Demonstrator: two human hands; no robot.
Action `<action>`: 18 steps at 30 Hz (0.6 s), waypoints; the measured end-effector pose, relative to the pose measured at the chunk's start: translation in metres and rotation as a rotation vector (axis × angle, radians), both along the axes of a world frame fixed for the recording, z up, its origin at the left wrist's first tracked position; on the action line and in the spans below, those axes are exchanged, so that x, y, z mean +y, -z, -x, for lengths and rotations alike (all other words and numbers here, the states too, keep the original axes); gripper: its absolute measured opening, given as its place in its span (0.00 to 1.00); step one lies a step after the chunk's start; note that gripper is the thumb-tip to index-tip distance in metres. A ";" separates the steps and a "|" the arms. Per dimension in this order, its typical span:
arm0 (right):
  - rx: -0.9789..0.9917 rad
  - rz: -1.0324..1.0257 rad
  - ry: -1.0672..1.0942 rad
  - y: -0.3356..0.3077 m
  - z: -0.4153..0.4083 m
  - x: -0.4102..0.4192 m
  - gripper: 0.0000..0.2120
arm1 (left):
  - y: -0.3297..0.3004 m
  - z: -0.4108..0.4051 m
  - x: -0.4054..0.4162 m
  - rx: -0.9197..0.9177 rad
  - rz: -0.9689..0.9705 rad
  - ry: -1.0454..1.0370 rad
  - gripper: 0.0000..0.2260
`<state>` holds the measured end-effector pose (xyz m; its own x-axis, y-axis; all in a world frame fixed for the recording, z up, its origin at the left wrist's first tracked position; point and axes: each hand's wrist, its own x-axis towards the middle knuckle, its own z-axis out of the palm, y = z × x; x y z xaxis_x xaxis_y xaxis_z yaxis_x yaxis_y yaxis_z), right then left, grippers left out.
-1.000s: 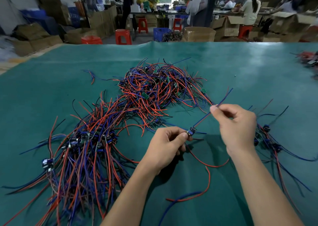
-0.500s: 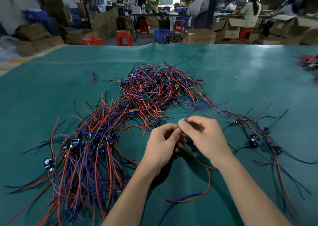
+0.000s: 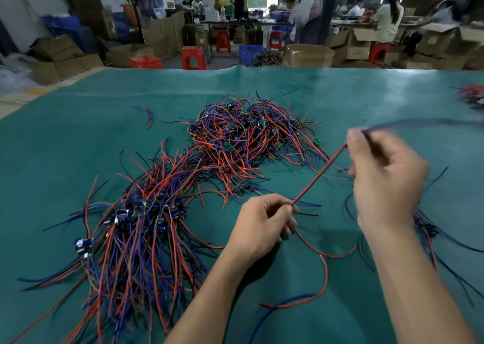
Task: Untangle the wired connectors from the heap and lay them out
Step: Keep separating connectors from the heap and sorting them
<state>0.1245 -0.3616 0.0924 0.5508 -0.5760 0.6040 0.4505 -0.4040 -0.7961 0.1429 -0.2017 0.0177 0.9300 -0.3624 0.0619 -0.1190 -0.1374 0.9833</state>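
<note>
Head view, only one I've got. I'm watching the left hand point(image 3: 262, 221) pinching one end of a red wire point(image 3: 318, 174) between thumb and forefinger, low over the green table mat point(image 3: 78, 139). I can't see a connector in that pinch; the fingers are hiding whatever's there. The right hand point(image 3: 385, 178) is up and blurred, fingers curled, thumb and forefinger gripping the far end of that same wire where a dark blue lead point(image 3: 424, 122) is trailing off to the right. The red stretch is running taut and diagonal between the two hands, so I'm reading this as pulling one piece straight, clear of the pile.

Progress, as I'm judging it:
- The tangled heap point(image 3: 248, 139) is sitting at centre-far, dense, small green boards mixed in. Lots left there.
- The left bundle point(image 3: 136, 228) is lying roughly combed, wires fanning toward me, connector blocks clustered near its top. Looks like sorted stock, though still overlapping.
- A smaller set on the right point(image 3: 429, 231) is lying partly behind the right forearm; can't count it.
- Loose red and blue leads point(image 3: 296, 299) are curling on the mat near my edge, between the forearms.

I'm calling it mid-task: one piece in hand, not yet laid down, the heap still substantial.
</note>
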 end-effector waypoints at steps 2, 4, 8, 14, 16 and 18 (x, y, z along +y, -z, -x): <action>-0.092 0.047 -0.128 -0.035 0.000 0.029 0.08 | 0.001 -0.001 -0.002 0.007 0.006 -0.059 0.11; -0.066 0.109 -0.278 -0.057 -0.008 0.065 0.09 | 0.001 -0.001 -0.001 0.009 0.023 -0.086 0.11; 0.229 0.289 -0.566 -0.069 -0.028 0.144 0.19 | -0.005 0.004 0.007 -0.074 0.017 -0.077 0.13; 0.703 0.769 -0.494 -0.039 -0.086 0.158 0.10 | -0.003 0.001 0.006 -0.079 0.006 -0.142 0.10; 0.804 0.812 -0.354 -0.025 -0.104 0.139 0.10 | -0.003 0.000 0.004 -0.039 0.003 -0.126 0.09; 0.859 0.899 -0.266 -0.012 -0.117 0.120 0.15 | -0.002 -0.002 0.002 0.003 0.032 -0.102 0.10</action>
